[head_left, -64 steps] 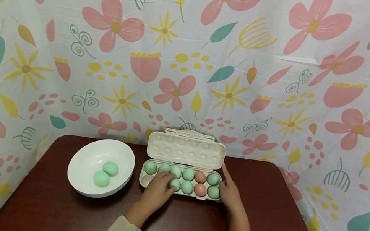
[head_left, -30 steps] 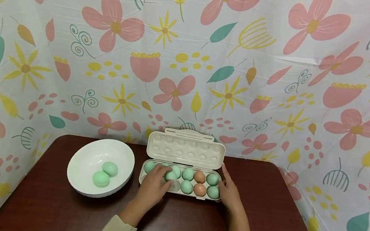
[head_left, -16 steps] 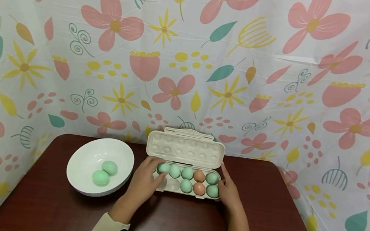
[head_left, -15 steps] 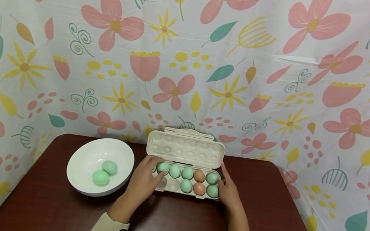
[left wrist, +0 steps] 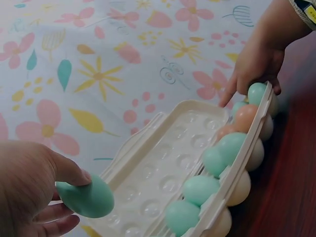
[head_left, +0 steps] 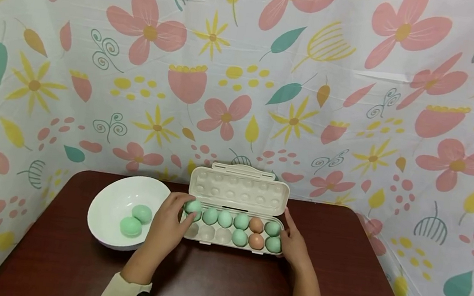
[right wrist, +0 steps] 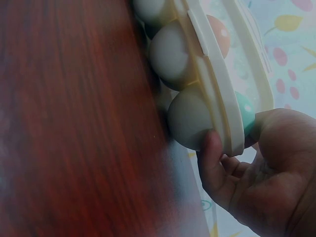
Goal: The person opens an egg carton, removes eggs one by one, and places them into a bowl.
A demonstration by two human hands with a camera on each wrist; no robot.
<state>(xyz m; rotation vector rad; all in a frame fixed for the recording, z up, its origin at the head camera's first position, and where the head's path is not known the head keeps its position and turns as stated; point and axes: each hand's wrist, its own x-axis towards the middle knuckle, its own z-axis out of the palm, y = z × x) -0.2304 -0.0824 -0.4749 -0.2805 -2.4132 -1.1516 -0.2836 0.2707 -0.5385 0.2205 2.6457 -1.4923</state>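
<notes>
My left hand (head_left: pixel 167 223) pinches a green egg (left wrist: pixel 91 197) between thumb and fingers. In the head view it is at the left end of the egg carton (head_left: pixel 238 190), just above the back row; the left wrist view shows it apart from the carton. My right hand (head_left: pixel 296 244) grips the carton's right end, its thumb against an end cup (right wrist: pixel 190 116) in the right wrist view. The lid stands raised at the back. Green eggs and a brown egg (head_left: pixel 256 225) line the back row. Green and brown eggs sit in the front row's right half.
A white bowl (head_left: pixel 102 200) stands left of the carton, with two light green eggs (head_left: pixel 130 227) in it; my left hand covers part of its right rim. The dark red-brown table (head_left: pixel 229 285) ends at a flower-patterned cloth (head_left: pixel 228 78) behind.
My left hand has lifted a green egg from the carton's front row and carried it left, past the carton's left end cups towards the bowl. My right hand has stayed on the carton's right end.
</notes>
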